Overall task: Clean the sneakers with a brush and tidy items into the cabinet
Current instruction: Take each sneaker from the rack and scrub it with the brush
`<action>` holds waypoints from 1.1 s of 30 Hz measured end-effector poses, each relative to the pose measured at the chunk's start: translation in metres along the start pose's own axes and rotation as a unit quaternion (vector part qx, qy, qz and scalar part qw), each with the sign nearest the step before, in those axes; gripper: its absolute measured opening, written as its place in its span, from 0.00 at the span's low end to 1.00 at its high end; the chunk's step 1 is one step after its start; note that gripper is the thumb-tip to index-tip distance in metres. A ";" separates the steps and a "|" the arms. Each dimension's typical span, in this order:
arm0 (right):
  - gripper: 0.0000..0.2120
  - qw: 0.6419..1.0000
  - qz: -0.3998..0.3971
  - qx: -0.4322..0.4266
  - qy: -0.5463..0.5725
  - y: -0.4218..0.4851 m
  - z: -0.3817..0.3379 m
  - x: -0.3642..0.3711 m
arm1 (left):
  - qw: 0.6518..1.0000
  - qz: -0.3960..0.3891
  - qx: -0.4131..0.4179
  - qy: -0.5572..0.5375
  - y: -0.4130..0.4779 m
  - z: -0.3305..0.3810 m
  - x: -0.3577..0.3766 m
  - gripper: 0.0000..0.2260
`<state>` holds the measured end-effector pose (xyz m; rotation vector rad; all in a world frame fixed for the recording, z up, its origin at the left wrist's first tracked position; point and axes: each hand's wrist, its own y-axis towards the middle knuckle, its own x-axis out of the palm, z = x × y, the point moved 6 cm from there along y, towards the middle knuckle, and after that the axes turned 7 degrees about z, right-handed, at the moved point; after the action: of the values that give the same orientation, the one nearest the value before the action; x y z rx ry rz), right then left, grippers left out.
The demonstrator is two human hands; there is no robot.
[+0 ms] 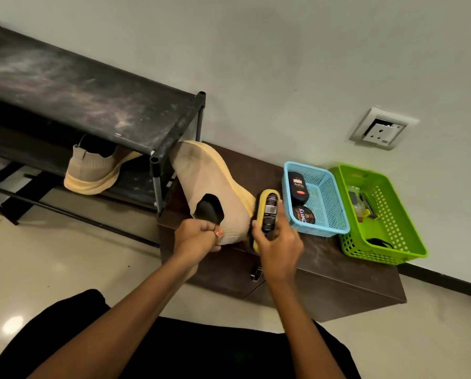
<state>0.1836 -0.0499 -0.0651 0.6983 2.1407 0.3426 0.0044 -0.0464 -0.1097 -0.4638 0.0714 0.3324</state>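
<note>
On the low brown cabinet [324, 258], the left hand [198, 236] pinches 1 beige sneaker [215, 181] while the right hand [279, 242] grips the brush [268, 212] against it; the second sneaker [94, 170] sits racked, tidying undone.

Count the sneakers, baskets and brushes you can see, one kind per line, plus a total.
Sneakers: 2, the held sneaker and the rack sneaker
Baskets: 2, the blue basket and the green basket
Brushes: 1, the yellow brush
Total: 5

Beige sneaker [209, 181] toe-up on cabinet [338, 258], yellow brush [268, 212] at heel
</note>
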 end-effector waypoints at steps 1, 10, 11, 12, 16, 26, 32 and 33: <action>0.33 1.000 0.002 0.027 -0.007 0.003 0.006 -0.002 | 1.000 0.001 -0.002 -0.003 0.001 -0.001 0.000 0.11; 0.24 0.997 -0.052 -0.059 0.009 0.006 -0.016 0.007 | 0.998 -0.006 0.031 0.048 -0.002 0.006 -0.003 0.09; 0.23 0.996 -0.056 -0.075 -0.008 0.007 -0.018 0.007 | 0.998 0.002 0.039 0.058 -0.001 0.007 -0.004 0.09; 0.22 0.991 -0.067 -0.118 -0.011 0.002 -0.027 0.009 | 0.995 0.013 0.055 0.086 0.000 0.009 -0.006 0.09; 0.22 0.974 -0.105 -0.200 -0.017 -0.004 -0.041 0.016 | 0.980 0.017 0.113 0.164 -0.002 0.015 -0.009 0.06; 0.21 0.980 -0.117 -0.161 -0.013 0.016 -0.036 0.020 | 0.955 -0.002 0.205 0.216 -0.003 0.029 -0.012 0.04; 0.21 0.988 -0.085 -0.132 -0.007 0.020 -0.032 0.013 | 0.950 -0.055 0.208 0.228 0.005 0.033 -0.019 0.09; 0.21 0.987 -0.087 -0.133 0.000 0.018 -0.035 0.014 | 0.951 -0.065 0.201 0.224 0.007 0.031 -0.020 0.11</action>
<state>0.1557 -0.0277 -0.0443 0.3571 2.0872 0.5227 -0.0168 -0.0324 -0.0826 -0.1297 0.5404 0.0708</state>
